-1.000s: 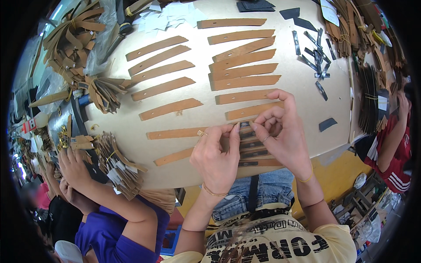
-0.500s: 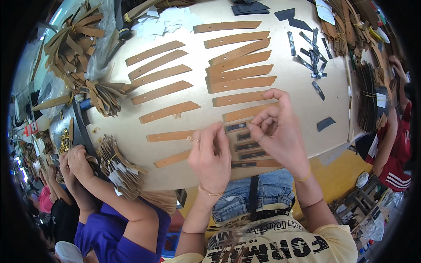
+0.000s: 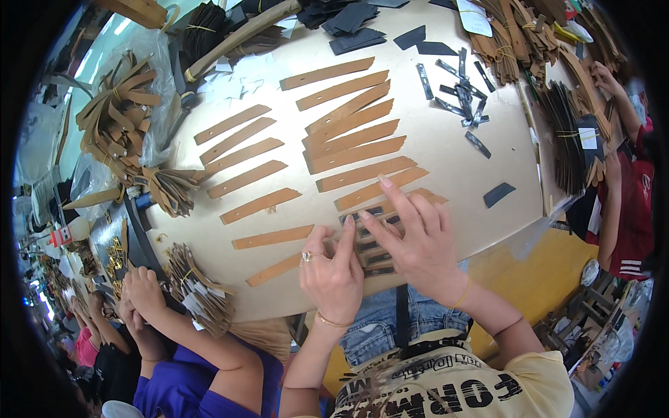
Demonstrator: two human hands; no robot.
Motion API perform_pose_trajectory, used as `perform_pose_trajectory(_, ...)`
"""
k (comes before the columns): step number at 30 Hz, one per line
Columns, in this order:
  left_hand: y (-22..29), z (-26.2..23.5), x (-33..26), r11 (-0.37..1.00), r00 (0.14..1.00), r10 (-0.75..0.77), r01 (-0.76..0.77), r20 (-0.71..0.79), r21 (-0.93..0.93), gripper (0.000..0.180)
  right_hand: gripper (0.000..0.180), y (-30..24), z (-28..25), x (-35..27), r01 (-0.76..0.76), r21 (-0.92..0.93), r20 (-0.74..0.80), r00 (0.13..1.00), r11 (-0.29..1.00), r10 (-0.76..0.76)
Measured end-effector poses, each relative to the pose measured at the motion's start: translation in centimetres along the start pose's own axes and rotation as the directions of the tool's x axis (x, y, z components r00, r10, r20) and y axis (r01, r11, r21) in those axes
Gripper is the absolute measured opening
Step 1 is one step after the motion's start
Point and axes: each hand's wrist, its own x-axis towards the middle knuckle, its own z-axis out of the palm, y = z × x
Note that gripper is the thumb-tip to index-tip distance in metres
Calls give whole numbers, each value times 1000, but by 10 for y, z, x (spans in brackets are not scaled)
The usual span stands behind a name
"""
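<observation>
Left hand (image 3: pixel 331 279) has its index finger stretched out with the tip down at a strap end, other fingers mostly curled; can't tell if it's pinching anything. Right hand (image 3: pixel 424 240) is spread wide open, gripping nothing I can see, thumb tip down by that same strap end and index reaching up toward the next brown strap (image 3: pixel 381 188). All of it sits on a big pale worktop (image 3: pixel 453 157). Next biggest: a messy bundle of tan strips (image 3: pixel 118 108) at the upper left, a dark strap bundle (image 3: pixel 566 150) over at the right edge, and a tagged bundle (image 3: pixel 202 289) with white labels near the lower left edge. Then the loose brown straps, laid slantwise in two columns: a left column (image 3: pixel 247 179) and a longer middle one (image 3: pixel 355 155) running down to the hands, where the nearest ends carry dark strips. Black patches (image 3: pixel 357 40) are piled at the top, plus a lone black patch (image 3: pixel 499 195) right of the hands. Smaller again, a jumbled heap of shiny dark strips (image 3: pixel 463 94) at upper right, and the dark strip (image 3: pixel 374 210) being touched, between left index and right thumb. Tiniest thing: a ring (image 3: pixel 306 256) on the left hand.
</observation>
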Motion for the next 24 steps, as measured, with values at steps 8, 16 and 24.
perform_pose_trajectory(8,2,-4,1,999,1000,-16,17,15,-38,44,40,17,-7,-17,-93,-217,-2,995,972,95)
perform_pose_trajectory(16,3,-11,12,923,992,-103,69,-71,-379,35,45,103,-31,-14,-398,47,-235,887,916,398)
perform_pose_trajectory(24,29,-22,21,892,990,37,-94,-135,-442,31,45,134,-22,-7,-174,-149,-331,936,973,117)
